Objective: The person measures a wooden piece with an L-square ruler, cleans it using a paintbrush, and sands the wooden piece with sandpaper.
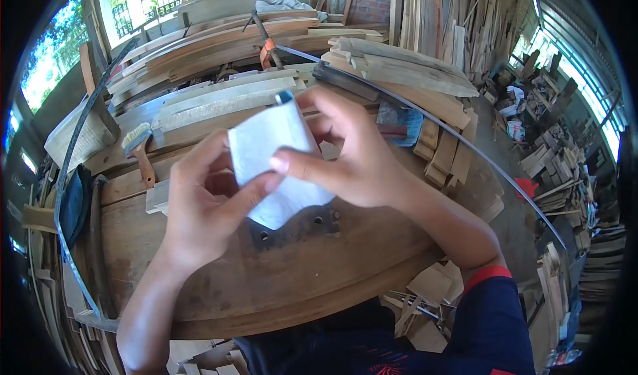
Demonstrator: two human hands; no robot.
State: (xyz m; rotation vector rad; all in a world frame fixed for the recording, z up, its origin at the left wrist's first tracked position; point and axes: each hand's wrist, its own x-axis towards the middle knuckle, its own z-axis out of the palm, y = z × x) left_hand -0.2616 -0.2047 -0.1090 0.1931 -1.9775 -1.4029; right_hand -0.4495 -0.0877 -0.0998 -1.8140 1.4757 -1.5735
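Note:
A white sheet (266,139), paper or cloth, is held up above the wooden bench by both hands. Its upper right edge is folded or wrapped round something with a dark teal end at the top. My left hand (203,199) grips the sheet's left side, thumb pressed on its front. From the right, my right hand (349,146) pinches it, with the thumb across the front and the other fingers behind. Below the sheet, a dark metal plate with holes (319,221) lies on the bench (279,275).
A brush with a wooden handle (143,159) lies left of the hands. Stacked boards (226,102) fill the bench's back. A long thin metal strip (458,136) arcs across the right side. A blue tray (411,128) is behind my right wrist. Wood scraps (435,285) lie below.

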